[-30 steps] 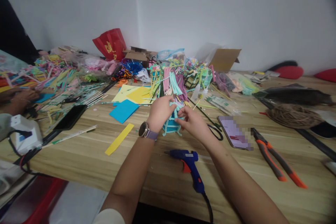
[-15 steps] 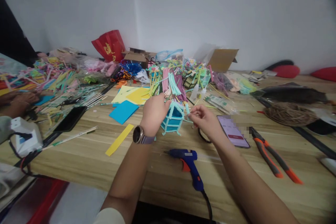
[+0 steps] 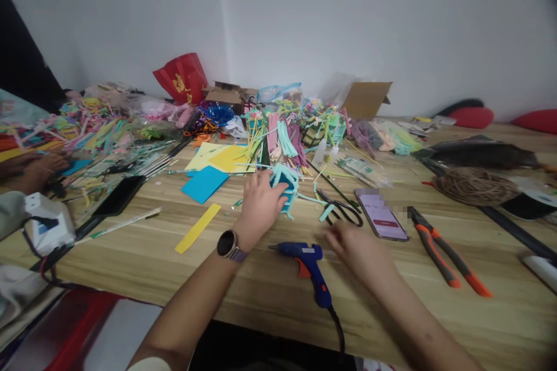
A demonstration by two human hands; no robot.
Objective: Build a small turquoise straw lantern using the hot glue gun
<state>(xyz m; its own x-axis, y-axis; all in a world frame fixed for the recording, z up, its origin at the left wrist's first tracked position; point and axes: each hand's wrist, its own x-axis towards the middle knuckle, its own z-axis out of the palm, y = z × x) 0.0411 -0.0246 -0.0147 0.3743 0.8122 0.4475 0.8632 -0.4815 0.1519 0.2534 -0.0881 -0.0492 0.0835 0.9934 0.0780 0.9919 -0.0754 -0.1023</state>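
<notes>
My left hand (image 3: 262,200), with a watch on its wrist, grips the left side of a small teal pipe-cleaner frame (image 3: 288,196) with dark blue panels, which stands on the table. My right hand (image 3: 354,249) hovers right of the blue glue gun (image 3: 304,250); its fingers look curled but are blurred and partly hidden. Just beyond those fingers lies a short light-teal pipe-cleaner piece (image 3: 326,213), beside the black-handled scissors (image 3: 350,213). The glue gun lies on its side, nozzle to the left.
A phone (image 3: 383,214) and orange-grey pliers (image 3: 450,252) lie to the right, near coiled brown cord (image 3: 476,186). Blue paper (image 3: 205,184) and a yellow strip (image 3: 198,228) are on the left. Pipe cleaners (image 3: 285,136) pile up behind. Another person's hand (image 3: 41,171) is at far left.
My right hand has let go of the light-teal piece and drawn back toward the glue gun. My left hand has moved lower along the frame's side. The scissors show more fully.
</notes>
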